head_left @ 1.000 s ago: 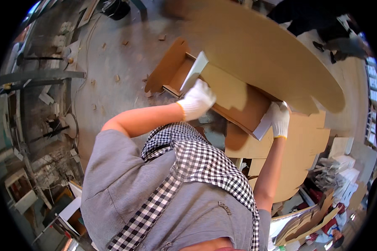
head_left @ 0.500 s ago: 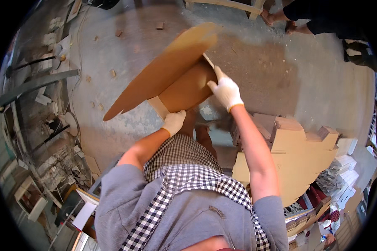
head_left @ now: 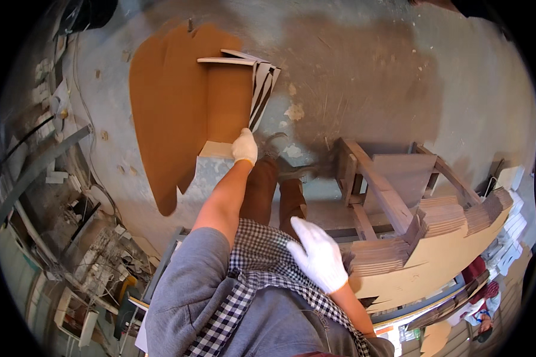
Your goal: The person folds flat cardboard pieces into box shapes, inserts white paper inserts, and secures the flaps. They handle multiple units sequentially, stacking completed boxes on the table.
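Observation:
A large brown cardboard cutout [head_left: 167,113] with a curved outline is ahead of me, left of centre. Its right part is folded into a box shape, with pale flaps and a black-and-white striped side [head_left: 264,95]. My left hand [head_left: 245,147], in a white glove, is closed on the near right corner of this folded part; its fingertips are partly hidden. My right hand [head_left: 318,256], also gloved, is in front of my checked apron [head_left: 257,244]. It holds nothing, its fingers stretched and the thumb apart.
At right, a stack of cut cardboard sheets [head_left: 417,276] with jagged edges lies beside a wooden frame [head_left: 384,189]. Scrap, metal bars and a cable [head_left: 80,89] line the left side. Small offcuts are on the concrete floor [head_left: 345,77]. A dark object [head_left: 88,15] stands at far left.
My right hand has let go of the cardboard and come back toward my body. The cutout has moved left and turned, its folded part now standing open. My left hand still holds it.

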{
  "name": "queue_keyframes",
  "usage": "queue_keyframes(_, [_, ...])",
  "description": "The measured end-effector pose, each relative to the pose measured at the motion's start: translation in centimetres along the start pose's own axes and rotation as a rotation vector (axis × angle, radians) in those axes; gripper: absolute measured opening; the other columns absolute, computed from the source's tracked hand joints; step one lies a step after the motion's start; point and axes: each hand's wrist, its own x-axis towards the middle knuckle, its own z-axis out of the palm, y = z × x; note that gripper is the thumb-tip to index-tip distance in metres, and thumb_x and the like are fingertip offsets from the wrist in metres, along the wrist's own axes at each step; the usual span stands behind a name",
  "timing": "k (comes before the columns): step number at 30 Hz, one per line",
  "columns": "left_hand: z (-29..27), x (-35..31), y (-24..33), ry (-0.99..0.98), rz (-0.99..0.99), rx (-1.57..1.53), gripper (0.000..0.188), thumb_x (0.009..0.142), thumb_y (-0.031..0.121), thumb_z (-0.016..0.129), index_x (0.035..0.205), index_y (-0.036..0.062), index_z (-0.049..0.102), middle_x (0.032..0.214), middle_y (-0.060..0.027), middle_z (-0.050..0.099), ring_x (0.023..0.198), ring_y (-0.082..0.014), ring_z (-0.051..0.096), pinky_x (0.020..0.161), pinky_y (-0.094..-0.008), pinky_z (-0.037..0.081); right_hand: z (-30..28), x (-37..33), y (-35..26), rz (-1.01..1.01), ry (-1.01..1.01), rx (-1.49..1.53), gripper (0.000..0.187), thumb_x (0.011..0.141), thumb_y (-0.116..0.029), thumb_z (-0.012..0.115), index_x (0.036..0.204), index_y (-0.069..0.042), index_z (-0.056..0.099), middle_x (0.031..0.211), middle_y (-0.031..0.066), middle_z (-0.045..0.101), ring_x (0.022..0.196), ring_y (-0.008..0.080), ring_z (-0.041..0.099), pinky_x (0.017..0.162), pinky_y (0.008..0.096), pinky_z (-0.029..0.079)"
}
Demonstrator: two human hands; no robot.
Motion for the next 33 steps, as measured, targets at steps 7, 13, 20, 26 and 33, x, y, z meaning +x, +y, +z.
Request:
queue_keyframes(7, [-0.3, -2.4, -0.5, -0.134, 0.091, 0.096, 0.021, 0.093, 0.011, 0.048, 0.102, -0.0025, 0.062, 0.096, -0.0274, 0.07, 0.096, -0.0441, 0.069, 0.084, -0.0529, 0.054, 1.0, 0.2, 0.8, -0.009, 0.073, 0.145, 0.048, 0.086, -0.019, 0.069, 0.129, -0.001, 0.057, 0.122, 0.0186, 0.065, 0.11, 0.0341, 0.064, 0.092, 0.0412, 0.053])
queue_keyframes(13, [-1.0, -0.9, -1.0, -0.17, 0.163, 0.152, 0.025, 0.091, 0.013, 0.048, 0.101, 0.0002, 0.067, 0.099, -0.026, 0.07, 0.097, -0.0431, 0.068, 0.084, -0.0523, 0.054, 1.5, -0.3, 1.0, 0.045, 0.071, 0.227, 0.048, 0.087, -0.02, 0.068, 0.13, -0.002, 0.057, 0.122, 0.019, 0.065, 0.11, 0.0342, 0.064, 0.092, 0.0416, 0.053])
queue_keyframes(20, [3.9, 2.7, -4.8, -0.24, 0.283, 0.152, 0.021, 0.088, 0.016, 0.052, 0.096, 0.0032, 0.067, 0.101, -0.0264, 0.068, 0.099, -0.0459, 0.065, 0.086, -0.0542, 0.051, 3.2, -1.4, 2.1, 0.074, 0.045, 0.259, 0.05, 0.089, -0.022, 0.067, 0.134, -0.004, 0.054, 0.12, 0.0196, 0.065, 0.108, 0.0355, 0.064, 0.092, 0.0425, 0.053])
queue_keyframes(26, [-1.1, 1.7, -0.5, -0.226, 0.118, 0.157, 0.035, 0.087, 0.03, 0.062, 0.107, 0.0006, 0.06, 0.105, -0.027, 0.068, 0.103, -0.0448, 0.064, 0.088, -0.0528, 0.05, 3.1, -2.6, 2.0, 0.062, 0.126, 0.3, 0.049, 0.09, -0.023, 0.066, 0.134, -0.004, 0.055, 0.12, 0.0208, 0.065, 0.109, 0.0365, 0.064, 0.092, 0.0426, 0.052])
queue_keyframes(33, [-7.8, -6.0, 7.9, 0.059, 0.447, -0.147, 0.042, 0.091, 0.031, 0.062, 0.118, -0.0009, 0.059, 0.11, -0.0236, 0.067, 0.104, -0.0416, 0.064, 0.09, -0.0478, 0.05, -2.6, -7.7, -1.3, 0.052, 0.239, 0.395, 0.046, 0.095, -0.028, 0.062, 0.134, -0.004, 0.055, 0.12, 0.0221, 0.065, 0.106, 0.0378, 0.064, 0.091, 0.0427, 0.053])
